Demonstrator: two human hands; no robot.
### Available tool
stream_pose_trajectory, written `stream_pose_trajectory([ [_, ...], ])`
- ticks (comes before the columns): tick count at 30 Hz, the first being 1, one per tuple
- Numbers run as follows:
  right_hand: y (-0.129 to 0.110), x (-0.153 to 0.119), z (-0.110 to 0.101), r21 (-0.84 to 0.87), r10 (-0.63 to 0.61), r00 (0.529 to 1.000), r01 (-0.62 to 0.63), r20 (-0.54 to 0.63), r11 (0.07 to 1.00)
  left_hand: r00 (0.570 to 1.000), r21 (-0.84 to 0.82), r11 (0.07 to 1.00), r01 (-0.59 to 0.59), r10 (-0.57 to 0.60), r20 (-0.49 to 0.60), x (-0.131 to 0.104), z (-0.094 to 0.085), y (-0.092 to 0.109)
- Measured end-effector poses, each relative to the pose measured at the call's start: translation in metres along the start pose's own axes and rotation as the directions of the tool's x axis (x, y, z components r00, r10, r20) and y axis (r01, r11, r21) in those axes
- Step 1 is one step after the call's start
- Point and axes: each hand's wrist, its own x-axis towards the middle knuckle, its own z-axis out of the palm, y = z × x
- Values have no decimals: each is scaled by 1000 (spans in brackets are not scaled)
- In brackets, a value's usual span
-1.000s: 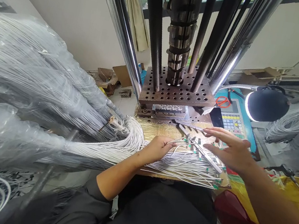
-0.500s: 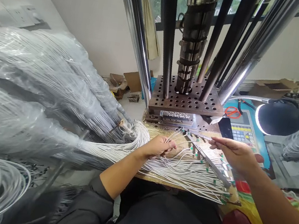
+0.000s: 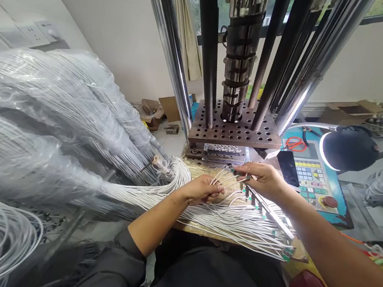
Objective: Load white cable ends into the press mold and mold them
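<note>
My left hand [image 3: 205,191] is closed on a few thin white cables [image 3: 221,175], pinching them short of their green ends. Reaching in from the right, my right hand [image 3: 262,177] has its thumb and fingertips at the green cable ends [image 3: 231,169], seemingly pinched on them; the fingers partly hide the contact. Below the right hand, a long metal bar fixture [image 3: 269,208] runs diagonally, with green-tipped cables along it. A thick bundle of white cables [image 3: 236,224] lies across the board [image 3: 200,169] under both hands.
Just beyond the hands stands a press with a perforated steel plate [image 3: 233,133] over a metal mould [image 3: 224,154]. Plastic-wrapped cable bundles [image 3: 55,101] fill the left side. A lamp [image 3: 350,148], a control panel [image 3: 314,178], a phone [image 3: 288,167] and orange-handled scissors [image 3: 296,144] are at right.
My right hand has moved left, from a thin metal strip by the fixture to the green cable ends. My left hand stays almost in place, holding the cables. The view has shifted slightly.
</note>
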Motion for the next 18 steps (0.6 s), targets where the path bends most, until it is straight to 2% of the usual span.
stream_pose_trajectory([
  [5, 3, -4, 0, 8, 96, 995, -96, 39, 995, 1000, 7, 1000, 13, -13, -4, -2, 1, 3],
  [8, 3, -8, -2, -22, 101, 993, -100, 64, 995, 1000, 7, 1000, 30, -30, 5, -3, -1, 3],
  [14, -12, -7, -13, -30, 96, 986, -93, 138, 995, 997, -50, 996, 68, -65, 45, -3, -7, 6],
  [18, -18, -4, -14, -38, 167, 978, -163, 127, 986, 998, -64, 996, 59, -56, 42, -4, -5, 7],
])
